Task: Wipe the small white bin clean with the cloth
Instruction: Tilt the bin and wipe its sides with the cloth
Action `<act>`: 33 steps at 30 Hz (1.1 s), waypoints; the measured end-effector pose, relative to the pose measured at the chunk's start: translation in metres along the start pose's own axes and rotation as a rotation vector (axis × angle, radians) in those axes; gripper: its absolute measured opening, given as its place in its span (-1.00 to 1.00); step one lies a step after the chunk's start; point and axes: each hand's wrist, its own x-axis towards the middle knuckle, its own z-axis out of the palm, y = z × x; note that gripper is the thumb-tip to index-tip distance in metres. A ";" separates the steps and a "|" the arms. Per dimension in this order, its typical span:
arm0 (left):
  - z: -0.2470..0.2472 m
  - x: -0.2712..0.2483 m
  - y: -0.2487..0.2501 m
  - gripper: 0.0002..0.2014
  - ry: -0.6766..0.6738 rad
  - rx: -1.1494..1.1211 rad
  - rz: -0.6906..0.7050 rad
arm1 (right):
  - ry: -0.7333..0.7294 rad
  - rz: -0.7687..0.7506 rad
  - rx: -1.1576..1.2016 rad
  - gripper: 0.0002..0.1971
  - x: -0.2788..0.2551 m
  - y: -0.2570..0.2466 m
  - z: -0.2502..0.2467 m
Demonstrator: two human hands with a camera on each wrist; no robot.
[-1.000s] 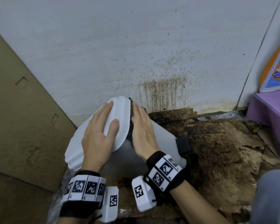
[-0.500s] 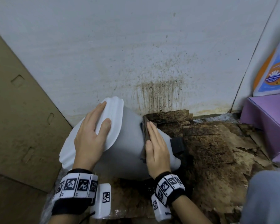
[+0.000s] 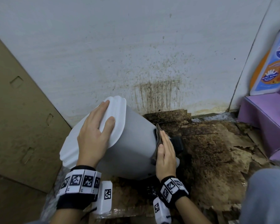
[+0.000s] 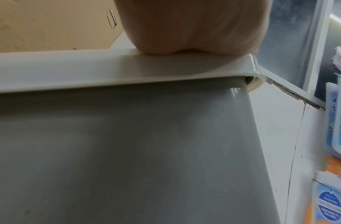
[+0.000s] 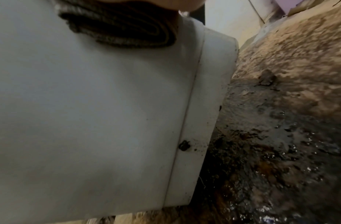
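Observation:
The small white bin (image 3: 132, 143) is tipped toward me and to the left, its base on the dirty floor by the wall. My left hand (image 3: 95, 131) lies flat on the white lid (image 3: 116, 113), fingers straight, steadying it; the left wrist view shows my palm (image 4: 185, 30) on the lid's edge above the grey wall (image 4: 127, 151). My right hand (image 3: 166, 152) presses a folded dark brown cloth (image 3: 158, 135) flat against the bin's lower side, near the base. In the right wrist view the cloth (image 5: 123, 28) sits just above the base band, where a dark speck (image 5: 184, 145) clings.
A stained white wall (image 3: 152, 62) stands right behind the bin. A flat cardboard sheet (image 3: 19, 118) leans at the left. The floor (image 3: 217, 151) is wet, dark and grimy. A purple box (image 3: 268, 120) with a detergent pouch (image 3: 271, 70) stands at the right. My grey-clad knee (image 3: 268, 199) is at bottom right.
My right hand has slid the cloth down the bin's side, from just under the lid to near the base. The left hand has stayed on the lid.

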 end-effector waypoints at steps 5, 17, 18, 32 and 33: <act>-0.003 -0.001 -0.004 -0.45 -0.018 -0.005 -0.008 | 0.037 0.116 0.068 -0.41 -0.001 0.002 0.000; -0.009 -0.002 -0.008 -0.40 0.023 -0.017 -0.040 | 0.073 0.174 -0.019 -0.32 -0.003 -0.047 0.020; -0.008 -0.001 -0.008 -0.40 0.023 -0.014 -0.041 | 0.054 0.183 0.013 -0.30 -0.003 -0.059 0.023; -0.008 0.000 -0.011 -0.42 0.006 -0.028 -0.034 | -0.222 -0.251 0.013 -0.36 -0.006 -0.144 0.030; -0.008 0.000 -0.011 -0.42 0.002 -0.031 -0.034 | -0.212 -0.270 -0.012 -0.37 -0.005 -0.140 0.030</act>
